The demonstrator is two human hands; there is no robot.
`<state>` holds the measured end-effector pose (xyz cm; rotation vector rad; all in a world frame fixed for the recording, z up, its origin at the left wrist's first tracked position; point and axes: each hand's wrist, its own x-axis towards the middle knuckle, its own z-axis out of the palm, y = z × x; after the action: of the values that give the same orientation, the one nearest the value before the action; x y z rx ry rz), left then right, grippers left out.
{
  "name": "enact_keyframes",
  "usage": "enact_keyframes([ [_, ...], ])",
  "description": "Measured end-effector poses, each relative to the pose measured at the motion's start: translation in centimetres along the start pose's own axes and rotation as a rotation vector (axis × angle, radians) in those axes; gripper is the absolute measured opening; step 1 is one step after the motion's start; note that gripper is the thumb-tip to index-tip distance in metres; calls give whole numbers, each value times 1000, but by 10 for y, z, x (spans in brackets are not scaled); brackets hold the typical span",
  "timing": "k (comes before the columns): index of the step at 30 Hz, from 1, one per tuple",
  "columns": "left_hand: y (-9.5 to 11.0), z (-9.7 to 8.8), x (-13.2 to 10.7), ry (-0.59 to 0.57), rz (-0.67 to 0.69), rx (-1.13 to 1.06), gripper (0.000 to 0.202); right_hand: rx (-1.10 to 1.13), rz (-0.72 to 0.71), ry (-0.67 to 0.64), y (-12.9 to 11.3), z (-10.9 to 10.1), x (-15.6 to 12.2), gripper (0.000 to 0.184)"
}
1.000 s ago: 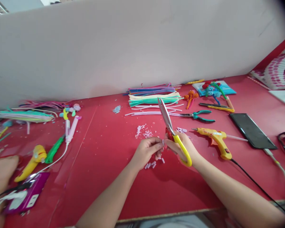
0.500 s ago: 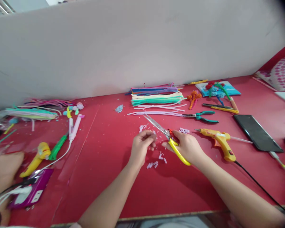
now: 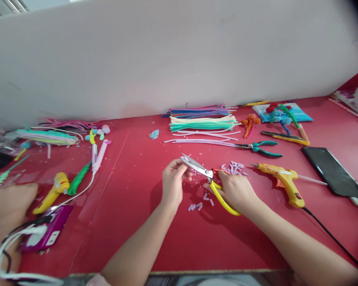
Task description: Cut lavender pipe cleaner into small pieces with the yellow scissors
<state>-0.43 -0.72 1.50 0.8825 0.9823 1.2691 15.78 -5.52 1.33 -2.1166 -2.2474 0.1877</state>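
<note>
Right hand (image 3: 235, 190) gripped yellow-handled scissors (image 3: 209, 174); left hand (image 3: 173, 178) pinched a lilac scrap (image 3: 184, 158) by the blades (image 3: 195, 166), presumably to steady it. Short lilac pieces (image 3: 192, 207) lay nearer on the surface (image 3: 131, 222).

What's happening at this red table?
A person's right hand holds yellow-handled scissors, blades right by the left hand, which seems to pinch a tiny lilac piece. Short lilac pieces lie loose on the red table. The glue gun and pliers lie to the right, untouched. Another person's hand rests at far left.
</note>
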Motion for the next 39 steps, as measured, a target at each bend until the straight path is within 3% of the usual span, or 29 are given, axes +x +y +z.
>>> enact_keyframes([
  [33,2,-1,0,-22,20,-7,10,8,-14,46,5,2,-1,42],
  [39,2,-1,0,-72,0,-36,11,80,65,18,7,-4,1,40],
])
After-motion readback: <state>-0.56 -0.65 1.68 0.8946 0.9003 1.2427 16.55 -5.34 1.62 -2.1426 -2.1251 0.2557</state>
